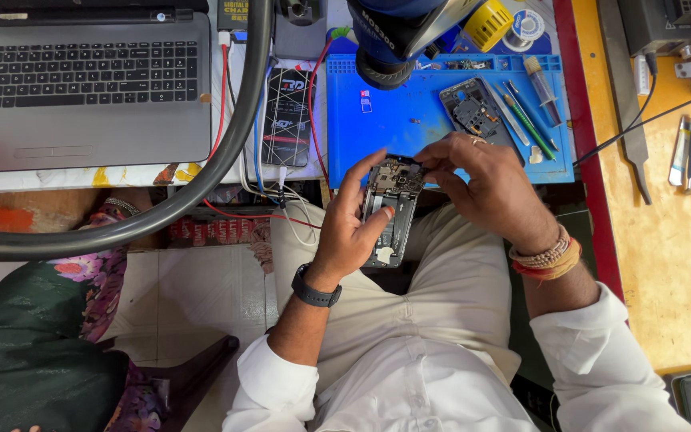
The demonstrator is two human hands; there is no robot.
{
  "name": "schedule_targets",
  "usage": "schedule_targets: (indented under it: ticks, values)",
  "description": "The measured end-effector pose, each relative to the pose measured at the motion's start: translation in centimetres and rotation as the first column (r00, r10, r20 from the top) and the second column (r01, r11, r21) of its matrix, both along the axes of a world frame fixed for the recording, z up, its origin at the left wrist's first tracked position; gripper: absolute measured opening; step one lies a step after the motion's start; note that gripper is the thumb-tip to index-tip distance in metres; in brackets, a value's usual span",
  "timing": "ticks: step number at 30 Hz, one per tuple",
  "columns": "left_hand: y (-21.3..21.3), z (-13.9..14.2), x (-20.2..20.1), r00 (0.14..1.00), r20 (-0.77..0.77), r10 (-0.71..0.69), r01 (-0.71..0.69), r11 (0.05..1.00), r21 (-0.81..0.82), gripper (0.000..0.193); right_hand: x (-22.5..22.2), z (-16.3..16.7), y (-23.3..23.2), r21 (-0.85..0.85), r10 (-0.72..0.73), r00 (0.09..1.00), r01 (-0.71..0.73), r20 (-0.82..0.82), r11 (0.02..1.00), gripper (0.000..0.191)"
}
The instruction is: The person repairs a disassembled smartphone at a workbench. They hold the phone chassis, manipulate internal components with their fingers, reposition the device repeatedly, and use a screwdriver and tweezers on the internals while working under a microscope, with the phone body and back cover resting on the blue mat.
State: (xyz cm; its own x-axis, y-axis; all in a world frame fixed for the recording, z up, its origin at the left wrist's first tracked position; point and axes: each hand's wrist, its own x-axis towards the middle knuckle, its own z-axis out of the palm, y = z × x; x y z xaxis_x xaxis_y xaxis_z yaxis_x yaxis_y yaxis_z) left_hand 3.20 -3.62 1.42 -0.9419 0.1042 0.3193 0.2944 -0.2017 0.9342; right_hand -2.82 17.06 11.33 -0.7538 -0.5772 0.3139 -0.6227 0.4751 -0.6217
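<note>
Two hands are meeting over our lap, and between them we are holding an opened phone (389,210) with its back cover off and its circuit board bared. Our left hand (349,232) is cradling the phone from the side, fingers wrapped round one long edge and the thumb lying across the frame, so it is grasping the body firmly. Our right hand (485,186) is coming in from the other side, fingertips pinched at the top end by the exposed board; whether they are gripping a small part there we cannot tell.

We are judging the phone light, stiff and thin, yet fragile where it lies open: the board and its connectors look easy to scratch or bend. Holding by the frame's long edges seems safest, keeping fingers off the components.

Just beyond our hands a blue work mat (409,120) is carrying a second stripped phone frame (473,108) and tweezers (521,120). Farther off to our left a laptop (85,80) is sitting open.
</note>
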Motion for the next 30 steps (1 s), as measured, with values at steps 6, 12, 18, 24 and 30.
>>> schedule_targets:
  ticks: [6, 12, 18, 24, 30]
  values:
    - [0.6, -2.1, -0.3, 0.997, 0.063, 0.047, -0.048, 0.999, 0.009, 0.021, 0.4, -1.4, 0.3, -0.178, -0.053, 0.979, 0.089, 0.198, 0.98, 0.027]
    - [0.4, -2.4, -0.4, 0.99, 0.046, 0.13, -0.124, 0.986, -0.108, 0.013, 0.0, -1.3, 1.0, -0.212, -0.156, 0.971, 0.193, 0.182, 0.958, 0.023]
    - [0.2, -2.2, -0.5, 0.986, 0.094, 0.141, -0.132, 0.987, -0.096, 0.012, -3.9, -1.8, 1.0, -0.006, -0.332, 0.94, 0.333, -0.08, 0.943, 0.01]
    - [0.1, -2.2, -0.5, 0.985, 0.083, 0.149, -0.139, 0.983, -0.12, 0.012, -6.2, -4.4, -1.8, 0.255, -0.274, 0.922, 0.344, -0.274, 0.903, 0.007]
    - [-0.3, -2.0, -0.6, 0.984, 0.078, 0.163, -0.15, 0.978, -0.144, 0.012, -6.2, -5.5, -2.6, 0.294, -0.306, 0.913, 0.382, -0.271, 0.876, 0.006]
